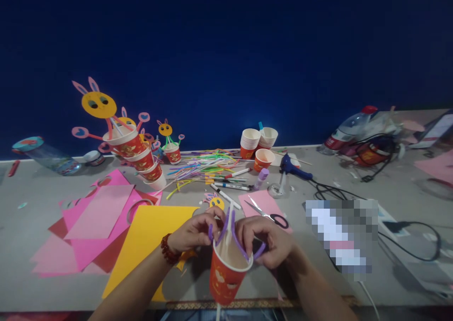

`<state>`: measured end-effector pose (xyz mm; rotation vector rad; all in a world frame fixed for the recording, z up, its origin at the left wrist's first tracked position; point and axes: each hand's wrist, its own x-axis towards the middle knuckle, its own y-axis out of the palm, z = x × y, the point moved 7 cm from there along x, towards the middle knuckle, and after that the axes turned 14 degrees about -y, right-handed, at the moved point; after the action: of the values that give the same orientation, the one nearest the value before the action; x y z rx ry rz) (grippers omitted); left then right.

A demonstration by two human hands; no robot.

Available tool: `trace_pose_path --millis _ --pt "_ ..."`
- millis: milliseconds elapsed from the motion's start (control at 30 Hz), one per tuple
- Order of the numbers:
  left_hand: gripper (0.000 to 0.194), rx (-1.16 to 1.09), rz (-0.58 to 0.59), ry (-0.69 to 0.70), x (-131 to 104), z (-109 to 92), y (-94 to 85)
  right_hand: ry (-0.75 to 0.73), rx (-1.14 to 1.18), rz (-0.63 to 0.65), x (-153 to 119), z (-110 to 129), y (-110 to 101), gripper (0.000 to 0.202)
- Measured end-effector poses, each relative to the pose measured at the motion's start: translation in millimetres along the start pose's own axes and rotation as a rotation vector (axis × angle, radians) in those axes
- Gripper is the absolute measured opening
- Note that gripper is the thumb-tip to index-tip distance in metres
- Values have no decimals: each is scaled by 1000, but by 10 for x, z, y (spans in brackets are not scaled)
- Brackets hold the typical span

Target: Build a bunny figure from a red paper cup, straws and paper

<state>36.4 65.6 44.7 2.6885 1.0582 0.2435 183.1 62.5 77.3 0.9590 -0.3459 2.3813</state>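
The red cup [226, 281] is at six o'clock, by the near edge of the bench [21, 238]. On its rim, the left hand's [202, 229] grip pinches at about ten o'clock, the right hand's [267, 241] at three, where purple stems [242, 246] bend over. I'd press both folds evenly, lightly enough to spare the rim, leaving the white stick [230, 219] upright.

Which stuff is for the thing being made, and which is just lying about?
For the job:
- red cup
- purple pipe cleaners
- white stick
- probably the blue glue gun

Just lying about, it seems:
- red-capped bottle
- teal-lidded container
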Motion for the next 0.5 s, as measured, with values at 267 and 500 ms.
trace_pose_path --millis 267,500 --pt "23 21 7 52 2 -69 -7 -18 -8 11 40 30 0 28" --pt "24 28 -9 67 0 -80 -32 -29 -47 23 38 33 -6 18"
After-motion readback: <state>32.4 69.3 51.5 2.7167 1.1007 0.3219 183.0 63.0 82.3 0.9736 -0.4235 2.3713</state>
